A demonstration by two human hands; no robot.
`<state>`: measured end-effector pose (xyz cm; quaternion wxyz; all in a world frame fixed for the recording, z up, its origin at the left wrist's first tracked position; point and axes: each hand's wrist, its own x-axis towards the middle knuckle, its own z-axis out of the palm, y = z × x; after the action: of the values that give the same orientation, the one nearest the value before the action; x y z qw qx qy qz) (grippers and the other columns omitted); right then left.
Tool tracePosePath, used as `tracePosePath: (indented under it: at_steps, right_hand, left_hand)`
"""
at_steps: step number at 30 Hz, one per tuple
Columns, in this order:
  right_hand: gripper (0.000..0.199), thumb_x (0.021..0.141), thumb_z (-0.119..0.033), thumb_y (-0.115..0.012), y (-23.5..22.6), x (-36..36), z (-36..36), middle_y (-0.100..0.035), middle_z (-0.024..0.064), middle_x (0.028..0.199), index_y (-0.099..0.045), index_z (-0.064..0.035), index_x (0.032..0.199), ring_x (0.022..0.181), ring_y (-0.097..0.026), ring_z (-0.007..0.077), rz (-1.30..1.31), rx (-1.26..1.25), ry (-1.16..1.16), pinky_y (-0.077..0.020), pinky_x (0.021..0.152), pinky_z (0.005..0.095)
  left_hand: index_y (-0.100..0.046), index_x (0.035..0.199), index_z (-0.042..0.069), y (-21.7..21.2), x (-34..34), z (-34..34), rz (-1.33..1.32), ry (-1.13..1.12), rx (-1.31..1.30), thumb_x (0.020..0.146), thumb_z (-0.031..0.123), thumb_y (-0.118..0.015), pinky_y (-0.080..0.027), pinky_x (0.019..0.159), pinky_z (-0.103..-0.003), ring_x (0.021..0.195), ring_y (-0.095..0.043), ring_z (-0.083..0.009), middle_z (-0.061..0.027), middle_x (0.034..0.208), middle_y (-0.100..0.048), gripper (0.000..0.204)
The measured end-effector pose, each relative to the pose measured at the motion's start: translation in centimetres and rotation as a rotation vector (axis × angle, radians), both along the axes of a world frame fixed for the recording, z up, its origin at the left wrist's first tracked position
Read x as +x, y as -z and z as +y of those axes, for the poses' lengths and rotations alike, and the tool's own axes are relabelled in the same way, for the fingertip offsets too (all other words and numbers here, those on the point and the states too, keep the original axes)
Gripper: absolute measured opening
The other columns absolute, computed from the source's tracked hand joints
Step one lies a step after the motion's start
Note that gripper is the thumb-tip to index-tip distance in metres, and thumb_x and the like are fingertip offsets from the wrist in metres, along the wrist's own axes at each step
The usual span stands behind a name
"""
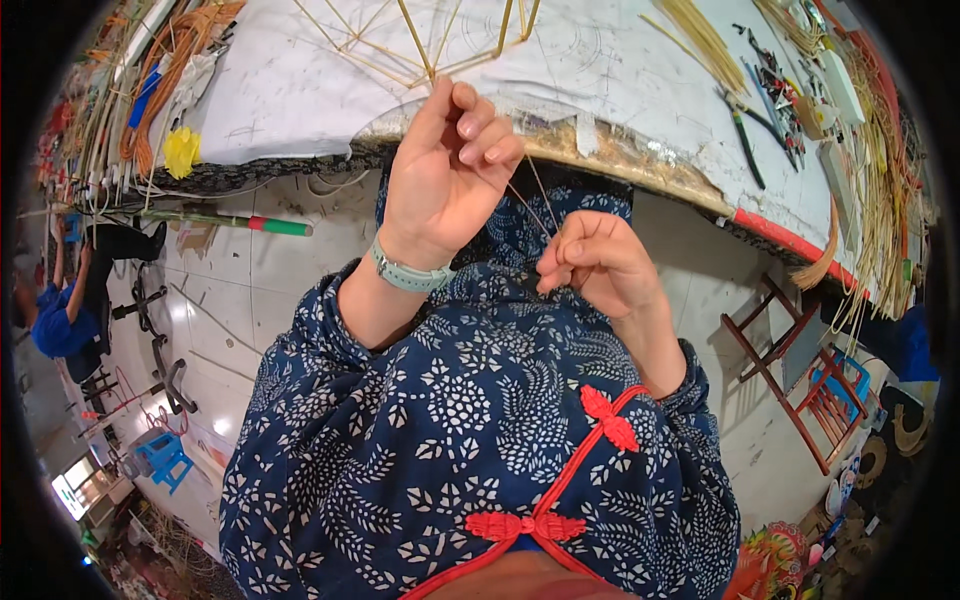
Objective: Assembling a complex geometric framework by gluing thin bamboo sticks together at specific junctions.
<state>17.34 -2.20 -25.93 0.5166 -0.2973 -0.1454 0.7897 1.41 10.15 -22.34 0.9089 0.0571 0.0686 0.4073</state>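
The left hand (445,180) is raised at the counter's edge, its grip pinched together on the lower end of a thin bamboo strip of the bamboo frame (420,45), thumb and fingertips closed tight where the strips meet. The right hand (595,260) sits lower and just beside it, its grip closed on a fine thread (530,205) that runs up toward the left hand's fingers. The frame itself lies on the white paper-covered counter (300,90), reaching away from the person, its joint right at the near edge. A pale wristband (405,272) circles the left wrist, and both forearms come out of blue patterned sleeves. Farther right on the counter lie pliers (745,140) and a bundle of bamboo strips (700,35); a yellow scrap (182,150) rests on the left. A red folding stool (790,370) stands on the floor below.
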Motion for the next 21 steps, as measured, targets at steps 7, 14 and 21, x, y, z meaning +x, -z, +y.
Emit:
tracePosePath:
  at_steps: [7, 14, 21]
  right_hand:
    - [0.007, 0.074, -0.001, -0.060, -1.6, 3.0, -2.1, -0.062, 0.0201, 0.073, -0.054, 0.0030, 0.072, 0.060, -0.061, 0.0262, -0.229, 0.208, 0.182, -0.0517, 0.059, 0.0354]
    - [0.012, 0.074, -0.003, -0.065, -2.4, 5.7, -3.6, -0.063, 0.0194, 0.091, -0.058, 0.0043, 0.080, 0.081, -0.063, 0.0281, -0.869, 0.258, 0.048, -0.0508, 0.073, 0.0387]
    - [0.046, 0.073, -0.005, -0.069, -12.8, 2.3, 1.3, -0.053, 0.0130, 0.120, -0.051, 0.0027, 0.115, 0.100, -0.058, 0.0234, -1.112, 0.610, 0.243, -0.0452, 0.086, 0.0333]
  left_hand:
    - [-0.060, 0.079, 0.002, -1.1, -2.3, -0.4, 0.990, -0.319, 0.960, 0.090, 0.012, -0.053, -0.045, 0.063, -0.025, 0.063, -0.053, -0.0110, -0.0023, 0.071, -0.058, 0.016]
    - [-0.064, 0.085, -0.002, -4.8, -1.6, -2.0, 0.974, -0.065, 1.172, 0.083, 0.005, -0.059, -0.048, 0.054, -0.027, 0.061, -0.060, -0.0125, -0.0076, 0.072, -0.064, 0.009]
    - [-0.065, 0.087, -0.001, -6.8, 1.5, -1.0, 0.875, -0.297, 1.774, 0.081, 0.004, -0.062, -0.049, 0.055, -0.024, 0.062, -0.062, -0.0107, -0.0079, 0.073, -0.066, 0.008]
